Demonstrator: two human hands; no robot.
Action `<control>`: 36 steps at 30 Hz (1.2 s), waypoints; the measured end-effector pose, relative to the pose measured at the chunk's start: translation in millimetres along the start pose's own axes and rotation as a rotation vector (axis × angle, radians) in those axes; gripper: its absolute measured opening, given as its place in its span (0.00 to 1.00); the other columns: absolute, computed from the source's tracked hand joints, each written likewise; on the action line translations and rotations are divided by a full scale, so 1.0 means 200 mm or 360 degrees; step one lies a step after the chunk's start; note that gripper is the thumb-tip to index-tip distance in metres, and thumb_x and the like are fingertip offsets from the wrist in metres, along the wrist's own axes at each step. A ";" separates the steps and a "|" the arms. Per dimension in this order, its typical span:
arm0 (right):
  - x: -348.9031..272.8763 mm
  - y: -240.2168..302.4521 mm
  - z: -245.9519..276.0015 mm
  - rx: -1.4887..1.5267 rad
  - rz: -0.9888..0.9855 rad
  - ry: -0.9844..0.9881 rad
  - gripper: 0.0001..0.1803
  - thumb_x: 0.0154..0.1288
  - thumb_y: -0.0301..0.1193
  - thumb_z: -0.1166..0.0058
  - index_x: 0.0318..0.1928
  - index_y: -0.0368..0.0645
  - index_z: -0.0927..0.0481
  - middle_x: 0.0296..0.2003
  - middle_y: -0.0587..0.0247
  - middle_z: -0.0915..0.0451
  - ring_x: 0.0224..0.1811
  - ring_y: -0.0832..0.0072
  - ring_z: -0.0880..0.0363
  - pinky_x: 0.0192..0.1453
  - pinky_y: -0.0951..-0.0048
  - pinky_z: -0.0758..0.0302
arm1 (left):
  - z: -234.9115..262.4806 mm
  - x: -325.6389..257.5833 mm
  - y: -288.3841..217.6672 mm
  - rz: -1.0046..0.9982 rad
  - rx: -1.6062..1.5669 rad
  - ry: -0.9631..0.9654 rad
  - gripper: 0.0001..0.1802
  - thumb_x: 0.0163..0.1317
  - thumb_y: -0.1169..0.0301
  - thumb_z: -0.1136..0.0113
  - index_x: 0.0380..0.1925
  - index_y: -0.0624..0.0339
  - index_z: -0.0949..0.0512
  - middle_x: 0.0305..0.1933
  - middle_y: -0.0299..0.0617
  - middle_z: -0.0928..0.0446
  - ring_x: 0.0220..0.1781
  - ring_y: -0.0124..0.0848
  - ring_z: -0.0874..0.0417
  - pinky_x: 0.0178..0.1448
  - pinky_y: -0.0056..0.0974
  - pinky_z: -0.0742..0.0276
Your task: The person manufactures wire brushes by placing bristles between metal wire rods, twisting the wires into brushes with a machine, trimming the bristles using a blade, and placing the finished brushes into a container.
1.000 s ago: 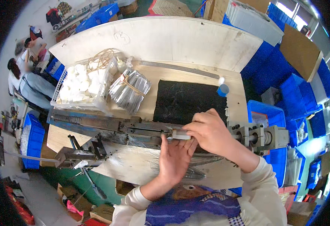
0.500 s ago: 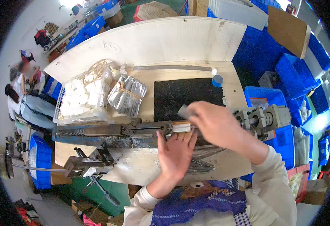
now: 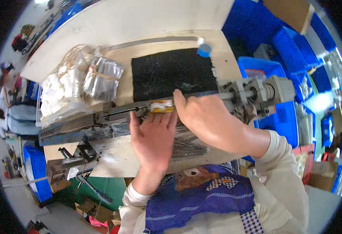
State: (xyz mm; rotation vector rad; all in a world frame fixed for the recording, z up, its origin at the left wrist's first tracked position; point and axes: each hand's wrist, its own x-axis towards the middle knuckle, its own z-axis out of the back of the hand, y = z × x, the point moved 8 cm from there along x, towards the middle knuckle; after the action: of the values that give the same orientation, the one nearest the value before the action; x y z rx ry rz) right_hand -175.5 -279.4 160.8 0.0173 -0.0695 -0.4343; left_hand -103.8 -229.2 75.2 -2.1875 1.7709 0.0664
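A long metal bench machine (image 3: 112,114) runs across the worktable, with a small slot holding a white piece edged in yellow (image 3: 161,106) near its middle. My left hand (image 3: 153,138) lies palm down with its fingers stretched out, the tips at the near edge of that slot and the thumb apart. Just right of the slot, my right hand (image 3: 206,117) is bent over the machine's rail with its fingers curled and one fingertip pointing up. What it holds, if anything, is hidden. Thin clear strands (image 3: 188,146) lie below the rail between my hands.
Behind the machine lies a black mat (image 3: 171,74) with a blue-capped container (image 3: 204,50) at its corner. At left are a white basket (image 3: 58,91) of white pieces and a banded bundle of silvery strips (image 3: 102,80). Blue bins (image 3: 290,117) stand right. A lever (image 3: 97,191) juts out lower left.
My right hand has come down onto the rail beside the slot; the pale piece in its fingers no longer shows. My left hand stays at the slot. The whole view has shifted and tilted.
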 end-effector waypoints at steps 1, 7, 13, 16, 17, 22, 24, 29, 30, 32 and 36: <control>-0.02 0.00 0.00 0.0057 0.0036 0.0012 0.24 0.47 0.22 0.47 0.47 0.24 0.33 0.24 0.51 0.23 0.24 0.61 0.19 0.23 0.67 0.25 | 0.01 0.00 0.00 -0.0010 0.0054 -0.0032 0.33 0.69 0.46 0.60 0.55 0.69 0.36 0.59 0.48 0.34 0.67 0.42 0.38 0.76 0.47 0.54; -0.59 -0.09 -0.46 0.0839 -0.0329 -0.0031 0.16 0.59 0.30 0.46 0.46 0.38 0.30 0.30 0.48 0.21 0.33 0.49 0.20 0.36 0.55 0.24 | 0.06 0.00 0.09 -0.0078 0.0344 -0.0035 0.19 0.70 0.58 0.56 0.48 0.63 0.33 0.58 0.46 0.33 0.66 0.39 0.37 0.76 0.46 0.52; -0.80 -0.15 -0.85 0.1162 -0.0894 0.0432 0.16 0.67 0.41 0.49 0.40 0.39 0.28 0.33 0.45 0.19 0.37 0.48 0.20 0.41 0.52 0.25 | 0.31 -0.02 0.34 0.0118 0.0393 -0.0497 0.16 0.68 0.62 0.50 0.47 0.62 0.29 0.54 0.44 0.29 0.65 0.38 0.34 0.75 0.45 0.48; -0.84 -0.21 -0.77 0.1409 -0.1077 0.0154 0.12 0.65 0.35 0.45 0.40 0.39 0.27 0.31 0.46 0.20 0.33 0.53 0.19 0.38 0.59 0.24 | 0.09 -0.25 0.26 0.0294 0.0551 -0.0023 0.25 0.66 0.61 0.48 0.57 0.66 0.33 0.62 0.48 0.33 0.69 0.44 0.38 0.74 0.48 0.48; -0.85 -0.21 -0.73 0.1426 -0.1051 0.0171 0.12 0.65 0.35 0.45 0.40 0.39 0.27 0.31 0.46 0.20 0.33 0.53 0.19 0.38 0.59 0.24 | -0.01 -0.36 0.21 0.0419 0.0675 0.0312 0.29 0.66 0.60 0.47 0.61 0.67 0.35 0.66 0.51 0.36 0.71 0.47 0.40 0.74 0.50 0.49; -0.88 -0.34 -0.26 0.1224 -0.0744 -0.0807 0.08 0.58 0.22 0.40 0.38 0.37 0.24 0.28 0.55 0.21 0.29 0.65 0.21 0.35 0.72 0.26 | 0.30 -0.86 -0.52 -0.1592 0.4435 -0.1296 0.41 0.64 0.58 0.49 0.71 0.64 0.53 0.74 0.61 0.54 0.72 0.58 0.45 0.73 0.57 0.52; -0.85 -0.37 -0.15 0.1209 -0.0550 -0.0952 0.07 0.56 0.18 0.43 0.36 0.36 0.23 0.29 0.56 0.20 0.29 0.65 0.21 0.35 0.71 0.26 | 0.60 -1.11 -0.94 -0.1381 0.4669 -0.2374 0.41 0.64 0.61 0.49 0.71 0.63 0.55 0.73 0.61 0.51 0.69 0.54 0.38 0.70 0.54 0.44; -0.73 -0.40 -0.07 0.1389 -0.0328 -0.0847 0.06 0.54 0.20 0.44 0.35 0.38 0.22 0.26 0.56 0.20 0.26 0.65 0.21 0.31 0.70 0.27 | 0.92 -1.61 -1.39 -0.1035 0.3914 -0.2600 0.47 0.62 0.69 0.46 0.72 0.55 0.65 0.41 0.62 0.21 0.37 0.56 0.18 0.35 0.53 0.22; -0.70 -0.40 -0.09 0.1420 -0.0300 -0.0710 0.07 0.53 0.21 0.43 0.35 0.38 0.22 0.26 0.57 0.20 0.26 0.64 0.21 0.30 0.69 0.27 | 0.92 -1.57 -1.34 -0.0815 0.3720 -0.2815 0.47 0.62 0.70 0.45 0.72 0.54 0.65 0.41 0.62 0.21 0.37 0.56 0.18 0.35 0.53 0.22; -0.68 -0.36 -0.11 0.1369 -0.0198 -0.0586 0.07 0.52 0.21 0.43 0.34 0.40 0.22 0.26 0.58 0.20 0.26 0.63 0.21 0.31 0.69 0.27 | 0.88 -1.43 -1.16 -0.0555 0.3267 -0.2903 0.46 0.61 0.69 0.43 0.72 0.55 0.60 0.52 0.65 0.26 0.48 0.54 0.20 0.46 0.52 0.22; -0.51 -0.13 -0.12 0.1345 0.0304 -0.0195 0.15 0.46 0.25 0.43 0.39 0.44 0.23 0.32 0.61 0.20 0.33 0.60 0.19 0.35 0.64 0.24 | 0.26 -0.90 -0.51 -0.1218 0.3317 -0.0973 0.38 0.57 0.68 0.35 0.65 0.71 0.40 0.69 0.62 0.43 0.73 0.53 0.44 0.74 0.51 0.52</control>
State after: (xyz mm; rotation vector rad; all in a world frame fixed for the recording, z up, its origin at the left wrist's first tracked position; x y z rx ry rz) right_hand -276.7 -259.9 128.8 0.8097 -0.3687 -0.1891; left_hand -39.3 -26.9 91.5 -0.7577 -0.0004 -0.7709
